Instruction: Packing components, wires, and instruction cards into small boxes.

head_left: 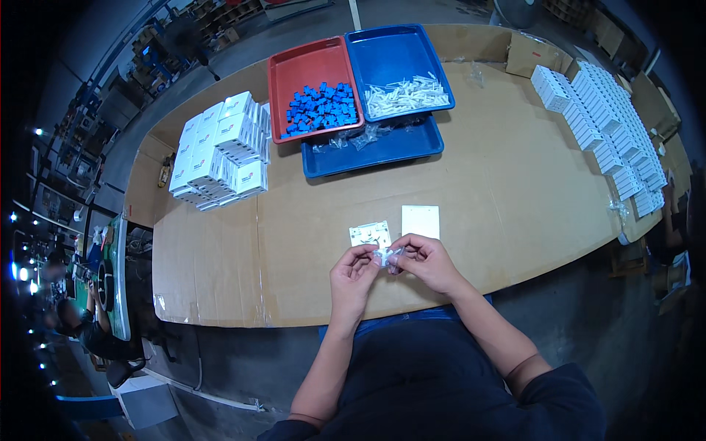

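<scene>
Above the near part of the cardboard-topped table, my left hand [355, 278] and my right hand [430, 266] meet fingertip to fingertip. Both are closed on a small clear plastic bag [386, 254], which has something whitish in it that is too small to name. Just beyond my left fingers lies a white square panel with cut-outs and small dark marks [369, 234], partly covered by the hand. A plain white square piece [421, 220] lies flat beyond my right hand, its lower edge hidden by the fingers.
At the back, a red tray [305, 62] holds blue plastic parts [321, 107], and a blue tray [390, 55] holds white slim pieces [407, 95]. Under them a lower blue tray [368, 163] contains clear bags. White boxes [220, 147] are stacked left; rows of white units [607, 125] line the right.
</scene>
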{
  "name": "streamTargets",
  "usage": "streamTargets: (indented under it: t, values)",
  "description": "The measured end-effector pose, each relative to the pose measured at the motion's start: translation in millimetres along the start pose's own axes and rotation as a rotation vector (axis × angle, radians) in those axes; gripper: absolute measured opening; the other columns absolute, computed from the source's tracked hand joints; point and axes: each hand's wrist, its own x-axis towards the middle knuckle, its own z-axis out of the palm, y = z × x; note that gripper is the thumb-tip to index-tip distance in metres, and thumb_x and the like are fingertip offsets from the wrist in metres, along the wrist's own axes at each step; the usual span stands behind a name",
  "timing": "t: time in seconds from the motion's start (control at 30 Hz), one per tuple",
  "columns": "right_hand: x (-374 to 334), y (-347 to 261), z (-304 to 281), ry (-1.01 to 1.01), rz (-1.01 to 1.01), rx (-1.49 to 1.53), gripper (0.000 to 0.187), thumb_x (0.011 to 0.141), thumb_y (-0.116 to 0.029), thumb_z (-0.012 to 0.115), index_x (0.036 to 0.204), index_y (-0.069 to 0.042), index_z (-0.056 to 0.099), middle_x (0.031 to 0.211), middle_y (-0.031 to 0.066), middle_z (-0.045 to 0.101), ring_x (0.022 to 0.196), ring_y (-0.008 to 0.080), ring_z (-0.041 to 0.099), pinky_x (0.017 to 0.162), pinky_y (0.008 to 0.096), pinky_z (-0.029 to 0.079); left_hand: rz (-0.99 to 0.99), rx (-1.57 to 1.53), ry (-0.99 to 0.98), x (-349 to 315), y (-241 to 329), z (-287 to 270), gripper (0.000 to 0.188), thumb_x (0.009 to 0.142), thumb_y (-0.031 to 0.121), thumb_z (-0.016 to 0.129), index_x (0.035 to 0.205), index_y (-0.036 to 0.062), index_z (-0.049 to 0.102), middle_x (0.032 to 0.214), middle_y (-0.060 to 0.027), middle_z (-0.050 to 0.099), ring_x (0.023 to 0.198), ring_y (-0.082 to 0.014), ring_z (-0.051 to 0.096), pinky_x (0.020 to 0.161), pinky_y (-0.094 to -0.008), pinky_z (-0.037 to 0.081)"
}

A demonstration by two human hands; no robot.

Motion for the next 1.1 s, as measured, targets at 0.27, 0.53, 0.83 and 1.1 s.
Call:
streamTargets:
  t: [0.27,0.53,0.83,1.1]
  values:
    - [0,-2,-1,-0.032,0.0,-0.058,0.015,0.097,-0.006,0.071,0.109,0.001,0.065,0.092,0.0067,0.071,0.084,0.0116,0.069,0.076,0.0272,0.057,0.02,-0.034,0.016,2,-4,-3,0.026,0.094,-0.005,0.068,0.119,-0.0016,0.061,0.108,-0.0059,0.064,0.101,-0.01,0.063,0.092,-0.0232,0.052]
    - [2,-3,-1,0.016,0.006,0.02,0.013,0.096,-0.004,0.071,0.106,0.002,0.064,0.091,0.0075,0.072,0.084,0.0124,0.07,0.076,0.0275,0.058,0.024,-0.037,-0.028,1,-5,1,0.036,0.09,-0.01,0.068,0.124,-0.0008,0.057,0.11,-0.0055,0.06,0.104,-0.0113,0.062,0.093,-0.0247,0.052]
    - [5,5,-3,0.048,-0.019,-0.017,0.012,0.096,-0.006,0.073,0.104,0.001,0.067,0.094,0.0049,0.073,0.083,0.0088,0.068,0.074,0.0238,0.056,0.099,-0.015,0.03,2,-5,1,0.037,0.092,-0.007,0.069,0.126,-0.001,0.056,0.11,-0.0063,0.062,0.106,-0.0113,0.061,0.093,-0.0247,0.051]
    - [2,2,4,-0.045,-0.006,-0.44,0.021,0.093,-0.008,0.078,0.11,0.0,0.068,0.086,-0.0022,0.066,0.077,0.0016,0.058,0.069,0.0192,0.048,0.088,-0.093,0.128,0,-14,-4,0.035,0.092,-0.007,0.067,0.124,-0.0002,0.057,0.109,-0.0063,0.06,0.102,-0.0108,0.059,0.094,-0.0244,0.05]
